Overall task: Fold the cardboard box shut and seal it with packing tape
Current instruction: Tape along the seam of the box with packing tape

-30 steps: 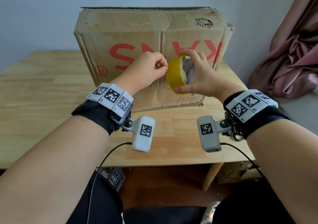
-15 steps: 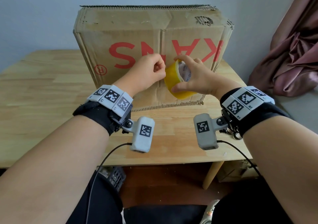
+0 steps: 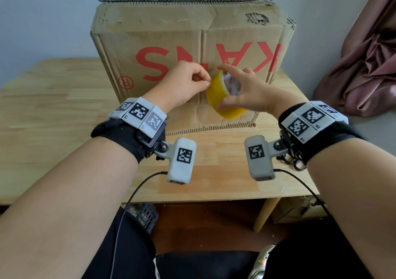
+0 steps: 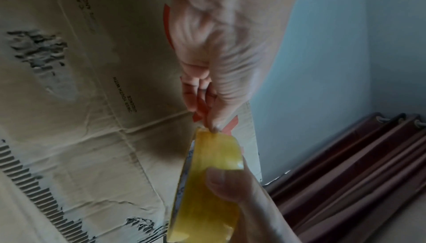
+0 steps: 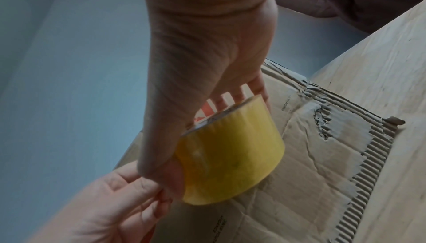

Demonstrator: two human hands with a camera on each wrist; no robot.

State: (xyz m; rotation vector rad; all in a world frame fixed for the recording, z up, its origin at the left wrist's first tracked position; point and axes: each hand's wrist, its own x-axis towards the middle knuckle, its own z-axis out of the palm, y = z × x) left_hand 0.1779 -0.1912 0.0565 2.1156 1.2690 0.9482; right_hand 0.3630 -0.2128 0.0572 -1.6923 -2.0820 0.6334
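A worn cardboard box [image 3: 171, 32] with red lettering stands on the wooden table [image 3: 64, 118], its broad printed side facing me. My right hand [image 3: 222, 87] holds a yellow packing tape roll [image 3: 216, 94] in front of that side, thumb on the band and fingers over the far rim. My left hand [image 3: 206, 84], fingers curled, pinches at the roll's upper edge. In the left wrist view the thumb tip [image 4: 213, 127] sits on top of the roll [image 4: 212, 183]. The right wrist view shows the roll [image 5: 230, 155] against the creased box [image 5: 311, 165]. No loose strip shows.
A pink curtain [image 3: 364, 64] hangs at the right beside the table. Under the table sit a black crate [image 3: 145, 216] and a small carton [image 3: 300, 210]. The table's near edge lies just below my wrists. A pale wall stands behind the box.
My right hand has tilted the roll and lowered it slightly, so its band faces me more. My left fingers stay at the roll's upper edge.
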